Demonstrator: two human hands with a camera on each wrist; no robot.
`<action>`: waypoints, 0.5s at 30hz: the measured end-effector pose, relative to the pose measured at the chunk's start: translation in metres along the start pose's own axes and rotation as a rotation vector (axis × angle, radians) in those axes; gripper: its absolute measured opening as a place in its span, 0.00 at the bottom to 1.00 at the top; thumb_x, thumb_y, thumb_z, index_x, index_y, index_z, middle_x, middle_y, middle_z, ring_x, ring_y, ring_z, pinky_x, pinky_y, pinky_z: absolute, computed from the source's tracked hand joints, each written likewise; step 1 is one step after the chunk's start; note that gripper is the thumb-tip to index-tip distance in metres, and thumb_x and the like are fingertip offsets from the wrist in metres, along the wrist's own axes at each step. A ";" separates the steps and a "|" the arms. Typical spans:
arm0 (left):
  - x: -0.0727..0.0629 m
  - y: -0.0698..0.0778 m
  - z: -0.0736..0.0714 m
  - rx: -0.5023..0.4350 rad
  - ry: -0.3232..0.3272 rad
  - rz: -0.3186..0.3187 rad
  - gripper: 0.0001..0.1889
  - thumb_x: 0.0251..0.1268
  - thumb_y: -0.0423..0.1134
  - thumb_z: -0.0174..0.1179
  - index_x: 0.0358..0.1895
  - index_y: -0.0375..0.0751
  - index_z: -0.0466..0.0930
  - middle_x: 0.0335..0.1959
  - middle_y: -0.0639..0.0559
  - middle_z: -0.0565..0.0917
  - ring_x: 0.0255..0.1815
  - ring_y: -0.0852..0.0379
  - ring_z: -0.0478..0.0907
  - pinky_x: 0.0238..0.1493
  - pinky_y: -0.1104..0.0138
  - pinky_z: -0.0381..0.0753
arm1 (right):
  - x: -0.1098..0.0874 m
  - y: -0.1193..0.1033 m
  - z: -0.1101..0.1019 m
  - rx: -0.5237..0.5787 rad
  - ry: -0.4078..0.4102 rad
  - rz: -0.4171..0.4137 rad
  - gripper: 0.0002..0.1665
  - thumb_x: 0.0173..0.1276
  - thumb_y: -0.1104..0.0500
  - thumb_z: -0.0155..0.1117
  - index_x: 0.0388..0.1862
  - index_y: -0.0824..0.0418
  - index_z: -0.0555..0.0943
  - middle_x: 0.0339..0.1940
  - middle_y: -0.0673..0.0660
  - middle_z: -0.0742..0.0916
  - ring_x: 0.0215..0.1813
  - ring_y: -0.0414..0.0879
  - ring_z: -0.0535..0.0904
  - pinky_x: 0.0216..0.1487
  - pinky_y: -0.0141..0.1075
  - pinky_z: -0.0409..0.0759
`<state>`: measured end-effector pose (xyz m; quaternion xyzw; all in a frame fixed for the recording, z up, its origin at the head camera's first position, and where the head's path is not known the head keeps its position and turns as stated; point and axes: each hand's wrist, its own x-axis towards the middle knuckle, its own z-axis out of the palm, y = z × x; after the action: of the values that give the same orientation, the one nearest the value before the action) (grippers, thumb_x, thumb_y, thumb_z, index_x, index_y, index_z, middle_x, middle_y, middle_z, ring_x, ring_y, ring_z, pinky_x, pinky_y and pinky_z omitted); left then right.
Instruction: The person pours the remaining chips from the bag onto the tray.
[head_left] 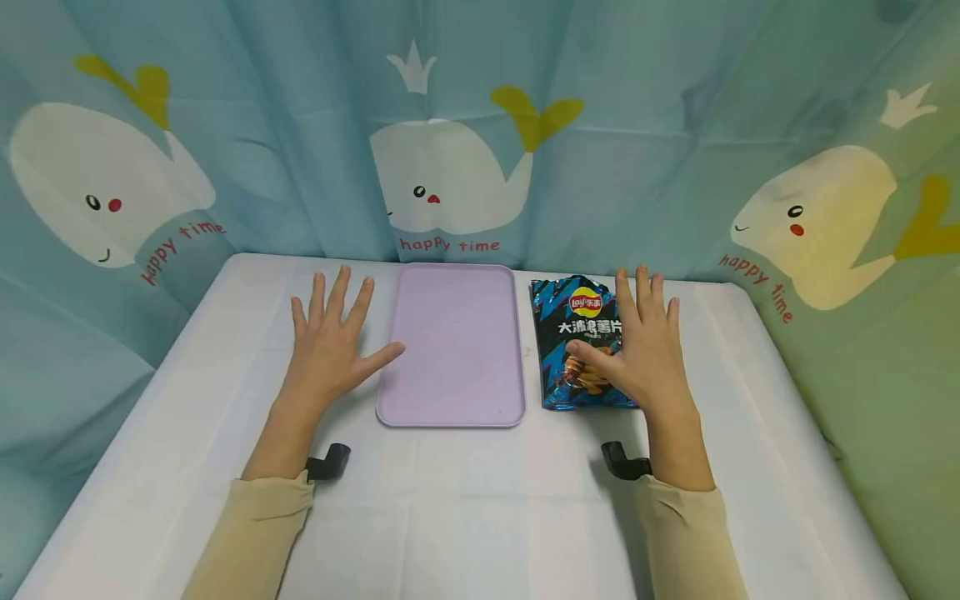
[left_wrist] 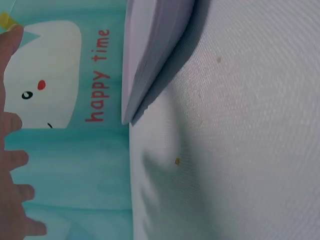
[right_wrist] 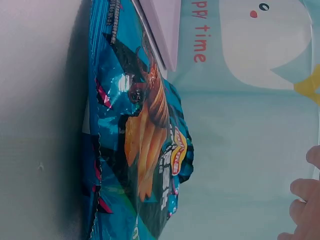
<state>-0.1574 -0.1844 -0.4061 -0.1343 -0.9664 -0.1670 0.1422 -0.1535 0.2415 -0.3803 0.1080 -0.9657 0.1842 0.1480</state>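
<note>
A blue and black bag of potato chips [head_left: 558,367] lies on the table to the right of a pale purple tray [head_left: 457,350]. My right hand [head_left: 645,354] is spread above the bag and hides part of its right side in the head view. In the right wrist view the bag [right_wrist: 112,125] lies below the fingertips [right_wrist: 302,190], with space between them. My left hand [head_left: 330,346] is held over the table just left of the tray, fingers spread, its thumb overlapping the tray's left edge. Both hands hold nothing.
A white cloth covers the table [head_left: 465,508]. Behind and at both sides hangs a blue-green curtain [head_left: 300,167] with whale prints. A black wrist mount [head_left: 328,462] sticks out from the left sleeve, another mount [head_left: 626,462] from the right one.
</note>
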 end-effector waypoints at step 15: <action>0.000 -0.009 0.001 -0.571 -0.202 -0.182 0.41 0.71 0.59 0.57 0.81 0.52 0.51 0.72 0.40 0.70 0.66 0.40 0.74 0.59 0.45 0.77 | -0.009 0.010 -0.013 0.010 -0.101 0.136 0.40 0.69 0.40 0.64 0.75 0.54 0.69 0.71 0.65 0.76 0.70 0.67 0.69 0.62 0.68 0.69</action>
<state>-0.1608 -0.1921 -0.4097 -0.0979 -0.8977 -0.4293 -0.0136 -0.1444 0.2572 -0.3747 0.0519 -0.9761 0.1931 0.0856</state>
